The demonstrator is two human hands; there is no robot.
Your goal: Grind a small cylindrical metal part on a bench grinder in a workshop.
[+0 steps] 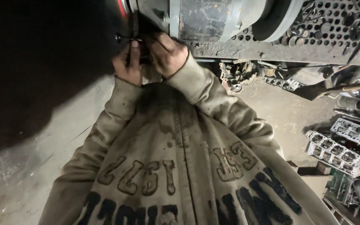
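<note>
Both of my hands are raised to the lower left corner of a large grey machine point(205, 18). My left hand point(128, 62) is closed around a thin dark metal tool point(126, 38) whose short handle sticks out to the left. My right hand point(167, 52) is curled against the machine's edge right beside it, its fingers hidden in the shadowed gap; what it grips cannot be made out. My stained beige jacket point(176, 166) fills the lower middle of the view.
A perforated metal plate point(334, 25) strewn with small round parts runs along the machine's top right. Engine cylinder heads point(338, 152) and other metal parts lie on the concrete floor point(288, 112) at the right. The left side is deep shadow.
</note>
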